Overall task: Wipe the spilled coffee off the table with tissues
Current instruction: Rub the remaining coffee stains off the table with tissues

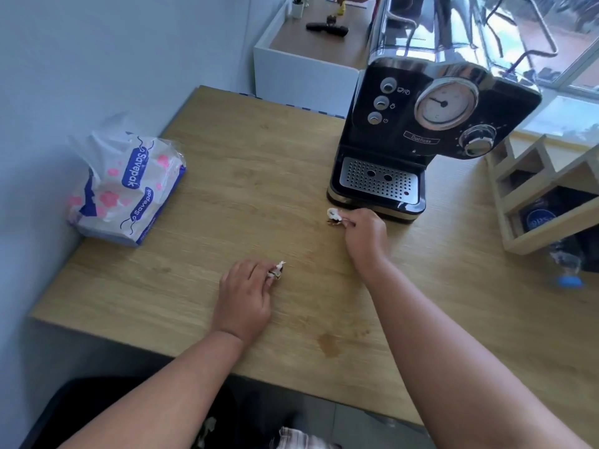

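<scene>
The wooden table (227, 196) looks mostly wiped. Each hand pinches a small dirty tissue wad: left hand (244, 296) mid-table, right hand (366, 234) by the coffee machine (421, 131). One brown coffee stain (329, 345) near the front edge is left.

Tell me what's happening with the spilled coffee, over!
Left hand and right hand each pressing a stained tissue wad to the table. Brown coffee patch near front edge unwiped. Nothing in the way.
</scene>
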### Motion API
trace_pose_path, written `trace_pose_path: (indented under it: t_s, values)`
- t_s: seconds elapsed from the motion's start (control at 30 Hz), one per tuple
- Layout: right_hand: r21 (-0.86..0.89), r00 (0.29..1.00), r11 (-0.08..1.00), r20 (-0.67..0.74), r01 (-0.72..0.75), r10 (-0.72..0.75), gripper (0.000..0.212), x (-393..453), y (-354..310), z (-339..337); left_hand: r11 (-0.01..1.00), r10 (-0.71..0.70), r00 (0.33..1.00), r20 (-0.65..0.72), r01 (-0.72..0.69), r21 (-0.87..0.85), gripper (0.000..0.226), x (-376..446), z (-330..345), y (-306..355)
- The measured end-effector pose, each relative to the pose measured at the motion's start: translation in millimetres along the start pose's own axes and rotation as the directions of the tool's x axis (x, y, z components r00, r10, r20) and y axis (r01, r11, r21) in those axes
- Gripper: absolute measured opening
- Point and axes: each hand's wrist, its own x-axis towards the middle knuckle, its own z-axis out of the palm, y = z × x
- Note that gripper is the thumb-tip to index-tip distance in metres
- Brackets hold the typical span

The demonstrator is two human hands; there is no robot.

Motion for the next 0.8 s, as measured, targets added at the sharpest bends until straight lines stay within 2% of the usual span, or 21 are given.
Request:
trace_pose_path:
  t_s: [0.17,0.3,0.37,0.47,0.5,0.57,0.63,0.67,0.73,0.8]
  values:
    - [0.023,0.974,0.991,0.184,0.128,-0.130,0.023,-3.1,-24.7,16.2,1.000,-0.004,1.000,-0.001,0.004,-0.013,0.029,0.2,-0.5,0.2]
    - [0.058,0.937,0.982,0.293,0.182,-0.191,0.030,-34.9,-10.4,9.9,1.000,-0.010,1.000,0.003,0.010,-0.029,0.030,-0.6,-1.5,0.6]
    - [0.062,0.893,0.956,0.344,0.285,-0.289,0.032,-57.0,4.5,3.6,1.000,-0.013,1.000,0.002,0.013,-0.028,0.030,-0.7,-2.0,1.4]
    - [0.121,0.817,0.932,0.453,0.341,-0.357,0.031,-74.3,19.2,-8.7,1.000,-0.018,1.000,0.000,0.018,-0.022,0.030,-0.5,-1.7,2.1]
    - [0.142,0.810,0.925,0.449,0.352,-0.377,0.028,-72.0,20.0,-12.9,1.000,-0.020,1.000,0.000,0.020,-0.016,0.030,-0.5,-1.5,1.8]
    - [0.145,0.883,0.932,0.300,0.331,-0.360,0.018,-55.9,19.0,-19.1,1.000,-0.024,1.000,0.002,0.024,-0.010,0.030,-0.4,-1.2,1.7]
    - [0.105,0.969,0.973,0.116,0.205,-0.216,0.012,-33.0,20.0,-23.4,0.999,-0.030,1.000,0.007,0.030,-0.017,0.031,-0.1,-1.6,2.1]
    - [0.085,0.990,0.988,0.059,0.126,-0.131,0.013,-24.9,20.5,-24.3,0.999,-0.031,1.000,0.006,0.031,-0.019,0.031,-0.2,-1.9,2.3]
    - [0.034,0.998,0.997,-0.006,0.070,-0.069,0.019,-19.6,24.5,-18.9,1.000,-0.024,1.000,0.000,0.024,-0.015,0.031,-0.6,-2.3,2.8]
    - [-0.035,0.994,0.993,0.008,0.112,-0.112,0.022,-28.7,21.9,-11.9,1.000,-0.021,1.000,-0.005,0.021,-0.006,0.030,-0.4,-2.4,3.0]
